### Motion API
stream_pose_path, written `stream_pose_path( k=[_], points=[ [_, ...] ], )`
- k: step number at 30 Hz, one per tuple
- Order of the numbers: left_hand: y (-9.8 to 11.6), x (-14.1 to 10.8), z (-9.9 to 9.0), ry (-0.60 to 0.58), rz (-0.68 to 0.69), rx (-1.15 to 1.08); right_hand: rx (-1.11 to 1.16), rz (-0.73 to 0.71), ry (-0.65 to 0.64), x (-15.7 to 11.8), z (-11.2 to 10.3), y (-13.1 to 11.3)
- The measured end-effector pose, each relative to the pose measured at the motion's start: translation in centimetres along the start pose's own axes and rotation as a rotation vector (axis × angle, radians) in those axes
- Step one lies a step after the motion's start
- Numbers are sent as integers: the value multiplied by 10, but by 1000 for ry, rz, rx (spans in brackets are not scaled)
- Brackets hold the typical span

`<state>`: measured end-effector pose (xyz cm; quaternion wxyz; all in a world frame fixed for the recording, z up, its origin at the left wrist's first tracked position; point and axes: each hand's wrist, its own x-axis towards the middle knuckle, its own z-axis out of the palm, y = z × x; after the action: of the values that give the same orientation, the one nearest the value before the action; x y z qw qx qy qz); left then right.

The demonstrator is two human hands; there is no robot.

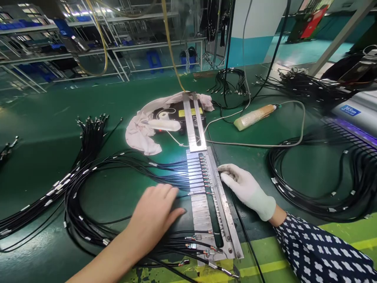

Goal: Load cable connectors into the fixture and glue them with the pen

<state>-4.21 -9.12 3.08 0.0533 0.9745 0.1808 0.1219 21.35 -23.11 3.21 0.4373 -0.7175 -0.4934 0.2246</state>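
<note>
1. Your left hand (156, 218) is bare, palm down with the fingers together and bent and the thumb poking out toward your right hand. The fingertips hide what's under them, so I can't tell if you've got hold of a cable.
2. Your right hand (247, 190) has a white glove on, fingers half curled with the thumb near them. Nothing shows in its grip, but I honestly can't tell if it's pinching something or touching the metal jig (202, 214).
3. That jig sits on the bench (53, 129), right between your hands. Beyond your left fingertips, a row of thin black cables (72, 202) runs into its slots, ends lined up on the side toward your right hand.
4. Nearer you than both hands, a few loose connectors (192, 246) lie across the jig's close end.
5. Past your hands, a slotted metal bar (190, 125) meets the jig's far end, with a pale cloth (141, 131) beside it.
6. Beyond your right hand there's a wrapped handle (255, 116) on a cord, plus a cable coil (273, 173) further out to its right.
</note>
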Motion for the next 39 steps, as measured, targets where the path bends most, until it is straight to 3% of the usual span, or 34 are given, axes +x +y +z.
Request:
stream_pose_path(
  k=[2, 6, 12, 15, 20, 26, 31, 39],
  points=[
    [11, 10, 8, 4, 38, -173, -8, 0, 7, 0, 0, 0],
    [15, 13, 19, 3, 37, -250, -28, -6, 9, -1, -1, -2],
    [-41, -50, 6, 40, -42, -282, -67, 19, 12, 1, -2, -10],
    [-51, -67, 4, 41, -126, -269, -81, 25, 6, 2, -2, -11],
    [-22, -38, 15, 62, -16, -350, -96, 24, -3, -4, -5, -11],
    [-1, 4, 17, 106, -18, -575, -110, 23, -28, -11, -7, -12],
    [6, 23, 26, 171, 136, -410, -92, 33, -21, -8, -6, -12],
    [-3, 28, 32, 173, 306, -206, -142, -3, -14, -9, -9, -12]
  ],
)
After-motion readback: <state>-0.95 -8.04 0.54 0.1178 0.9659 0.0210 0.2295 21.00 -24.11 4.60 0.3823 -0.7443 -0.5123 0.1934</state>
